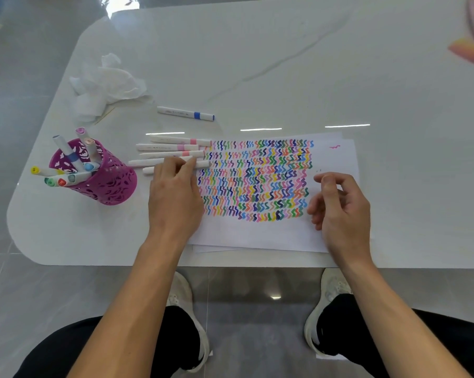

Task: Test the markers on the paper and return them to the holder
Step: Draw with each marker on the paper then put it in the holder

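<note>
Left hand [173,192] sets fingertips on the markers [165,146] just ahead; whether it pinches one, I cannot tell. Right hand [339,203] hangs loosely curled, empty. Markers look light, smooth, roll-prone: grip mid-barrel.

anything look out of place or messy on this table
Two things stand out. A blue-banded marker lies alone on the table, apart from the row of markers beside the paper. A crumpled tissue sits behind the purple holder. Nothing looks spilled or broken.
</note>
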`<control>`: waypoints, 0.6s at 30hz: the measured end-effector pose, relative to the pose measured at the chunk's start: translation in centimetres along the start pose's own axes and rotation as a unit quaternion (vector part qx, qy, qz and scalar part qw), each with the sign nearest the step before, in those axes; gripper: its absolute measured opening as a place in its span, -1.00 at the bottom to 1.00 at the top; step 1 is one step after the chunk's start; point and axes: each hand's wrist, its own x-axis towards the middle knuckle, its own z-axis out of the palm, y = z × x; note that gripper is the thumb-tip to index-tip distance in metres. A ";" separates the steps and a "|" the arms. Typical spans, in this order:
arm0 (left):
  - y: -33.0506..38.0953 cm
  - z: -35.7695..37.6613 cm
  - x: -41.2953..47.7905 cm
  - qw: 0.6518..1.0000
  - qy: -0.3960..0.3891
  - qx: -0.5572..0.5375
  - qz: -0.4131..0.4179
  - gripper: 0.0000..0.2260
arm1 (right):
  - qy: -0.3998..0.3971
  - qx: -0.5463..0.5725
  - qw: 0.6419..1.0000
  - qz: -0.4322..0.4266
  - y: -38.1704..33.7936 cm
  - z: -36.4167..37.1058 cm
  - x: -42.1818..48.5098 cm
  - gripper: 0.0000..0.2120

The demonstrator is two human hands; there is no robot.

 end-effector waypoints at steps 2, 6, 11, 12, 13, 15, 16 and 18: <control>-0.1 -0.1 0.0 1.000 0.011 0.002 -0.006 -0.69 | -0.001 -0.002 1.000 0.000 0.0 -0.1 0.0 -0.80; -0.3 -0.4 0.0 0.999 0.039 0.006 -0.006 -0.81 | 0.002 -0.001 1.000 0.002 -0.1 0.0 0.0 -0.78; -0.2 -0.6 -0.1 0.999 0.044 0.024 -0.006 -0.86 | -0.001 0.005 1.000 0.001 -0.2 0.0 0.0 -0.76; -0.2 -0.6 -0.1 0.999 0.043 0.028 -0.009 -0.83 | -0.002 0.005 1.000 0.001 -0.2 -0.1 0.0 -0.75; -0.2 -0.6 -0.1 0.999 0.041 0.030 -0.012 -0.80 | -0.003 0.008 1.000 0.002 -0.3 -0.2 0.0 -0.74; -0.2 -0.6 -0.1 0.999 0.037 0.028 -0.020 -0.80 | -0.004 0.016 1.000 0.003 -0.3 -0.2 0.0 -0.73; -0.2 -0.5 -0.2 0.999 0.036 0.028 -0.022 -0.80 | -0.004 0.020 1.000 0.004 -0.3 -0.2 0.0 -0.73; -0.3 -0.4 -0.1 0.999 0.035 0.028 -0.016 -0.83 | -0.001 0.030 1.000 0.004 -0.4 -0.2 0.1 -0.73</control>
